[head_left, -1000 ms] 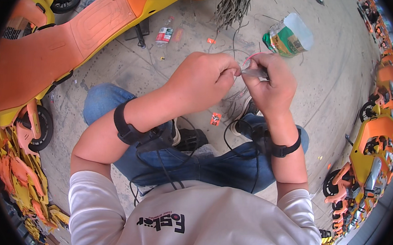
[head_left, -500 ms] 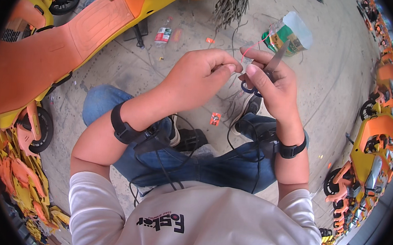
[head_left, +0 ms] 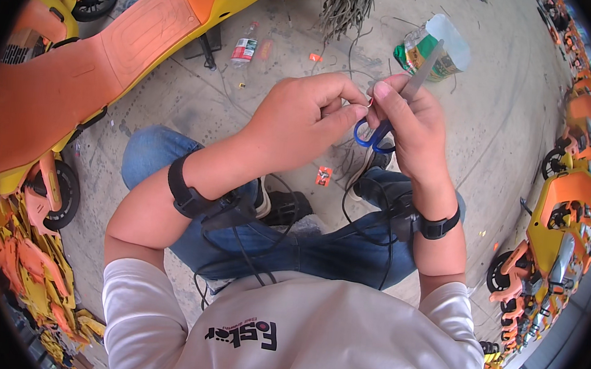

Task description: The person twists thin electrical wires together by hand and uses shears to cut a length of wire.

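Note:
My right hand (head_left: 415, 124) is closed around a pair of scissors (head_left: 423, 73), blades pointing up and away, blue finger loops hanging below the palm. None of my fingers can be seen through those loops. Close by on the left, my left hand (head_left: 314, 114) is closed in a pinch, thumb against forefinger. Between the fingertips of both hands shows a short bit of thin red wire (head_left: 370, 102) with a pale end. Most of it is hidden by the fingers.
Beyond my hands stands a cut-open green container (head_left: 414, 52). A plastic bottle (head_left: 244, 52) with a red label lies on the floor near a bundle of grey cables (head_left: 347, 10). An orange and yellow scooter body (head_left: 77, 77) is at left; more scooters (head_left: 561, 203) line the right.
The long pink-red wire that arched above my fingers no longer shows; only a short bit remains visible. My right fingers have curled in, and the scissors have turned, exposing more of their blue loops.

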The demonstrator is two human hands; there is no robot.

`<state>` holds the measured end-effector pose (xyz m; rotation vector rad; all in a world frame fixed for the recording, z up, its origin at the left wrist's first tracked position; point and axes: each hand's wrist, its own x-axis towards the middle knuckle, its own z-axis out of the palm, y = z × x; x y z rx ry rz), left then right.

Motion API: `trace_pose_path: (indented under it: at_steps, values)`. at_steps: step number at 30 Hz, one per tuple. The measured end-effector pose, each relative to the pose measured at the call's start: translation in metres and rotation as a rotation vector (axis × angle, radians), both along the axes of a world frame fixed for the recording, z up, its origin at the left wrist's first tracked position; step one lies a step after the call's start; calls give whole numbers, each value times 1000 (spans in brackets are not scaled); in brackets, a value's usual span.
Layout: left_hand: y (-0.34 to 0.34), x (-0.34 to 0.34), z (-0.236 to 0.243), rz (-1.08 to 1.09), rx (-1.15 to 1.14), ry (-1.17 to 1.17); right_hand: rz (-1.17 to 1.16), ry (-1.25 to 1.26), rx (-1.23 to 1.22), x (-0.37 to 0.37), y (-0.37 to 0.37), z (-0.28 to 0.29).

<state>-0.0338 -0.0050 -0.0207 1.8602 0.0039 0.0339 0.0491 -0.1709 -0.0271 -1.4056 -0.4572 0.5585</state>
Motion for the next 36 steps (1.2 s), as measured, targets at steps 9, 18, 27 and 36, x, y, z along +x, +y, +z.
trace_pose_path:
  at_steps: [9,18,27,36]
  values:
    - [13,15,-15,227,-223,-18,31,59,-222,0,-1,1]
    - [13,19,-13,233,-250,22,191,40,-234,-11,3,-9]
    - [22,17,-11,89,-503,21,259,521,57,-9,2,5]
    - [29,16,3,223,-565,23,520,492,159,13,-19,-4]
